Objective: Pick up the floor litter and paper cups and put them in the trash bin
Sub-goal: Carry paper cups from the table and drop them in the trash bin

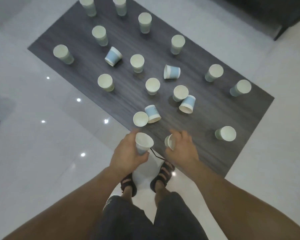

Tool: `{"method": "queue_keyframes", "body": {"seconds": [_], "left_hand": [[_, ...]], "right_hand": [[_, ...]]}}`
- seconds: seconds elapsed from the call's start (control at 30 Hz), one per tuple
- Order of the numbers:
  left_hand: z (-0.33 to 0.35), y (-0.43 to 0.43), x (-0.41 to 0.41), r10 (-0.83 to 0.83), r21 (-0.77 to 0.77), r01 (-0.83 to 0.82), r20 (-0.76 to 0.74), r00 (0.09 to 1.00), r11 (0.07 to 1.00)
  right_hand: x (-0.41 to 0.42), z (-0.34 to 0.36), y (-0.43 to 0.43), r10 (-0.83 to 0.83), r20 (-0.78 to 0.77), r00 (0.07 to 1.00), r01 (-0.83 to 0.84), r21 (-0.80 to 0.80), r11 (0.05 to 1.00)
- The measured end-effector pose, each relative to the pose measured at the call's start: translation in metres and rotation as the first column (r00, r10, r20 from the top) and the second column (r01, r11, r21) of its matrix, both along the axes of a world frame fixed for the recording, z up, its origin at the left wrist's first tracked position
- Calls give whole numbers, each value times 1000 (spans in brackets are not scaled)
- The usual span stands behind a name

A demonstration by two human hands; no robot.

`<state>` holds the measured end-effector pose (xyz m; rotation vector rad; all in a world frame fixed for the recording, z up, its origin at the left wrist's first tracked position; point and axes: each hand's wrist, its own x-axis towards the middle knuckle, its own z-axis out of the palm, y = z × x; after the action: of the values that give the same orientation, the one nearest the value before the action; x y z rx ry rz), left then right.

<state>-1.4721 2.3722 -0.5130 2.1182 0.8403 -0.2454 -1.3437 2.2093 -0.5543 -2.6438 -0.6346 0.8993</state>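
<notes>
My left hand [126, 153] grips a white paper cup [143, 142] upright, its mouth facing up. My right hand [182, 148] holds another paper cup [170, 142] tipped on its side, mouth towards the left. Both hands hover over the near corner of a dark grey mat [206, 144]. Several more paper cups stand or lie on the mat, the closest an upright cup [140, 119] touching a tipped blue-banded cup [152, 113]. No trash bin is in view.
White glossy floor tiles [50, 135] surround the mat. My feet in dark sandals [163, 175] stand at the mat's near corner. A dark piece of furniture [270, 13] sits at the top right. A lone cup [226, 133] stands near the mat's right edge.
</notes>
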Motion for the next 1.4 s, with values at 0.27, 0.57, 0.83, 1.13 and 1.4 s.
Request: {"method": "queue_keyframes", "body": {"seconds": [0.27, 0.57, 0.83, 1.13, 1.4], "left_hand": [[73, 6, 28, -162, 61, 159, 49, 986, 985], [121, 3, 10, -583, 197, 557, 113, 805, 807], [164, -100, -31, -903, 211, 879, 142, 405, 428], [181, -273, -167, -980, 277, 958, 160, -118, -70], [178, -396, -370, -889, 300, 884, 178, -421, -358]], "right_hand": [[-14, 101, -17, -71, 134, 988, 65, 49, 997], [-128, 159, -47, -478, 198, 856, 466, 106, 879], [-277, 191, -126, -815, 264, 516, 814, 147, 562], [-491, 209, -218, -956, 291, 34, 973, 208, 98], [-708, 211, -268, -922, 258, -289, 952, 182, -248]]}}
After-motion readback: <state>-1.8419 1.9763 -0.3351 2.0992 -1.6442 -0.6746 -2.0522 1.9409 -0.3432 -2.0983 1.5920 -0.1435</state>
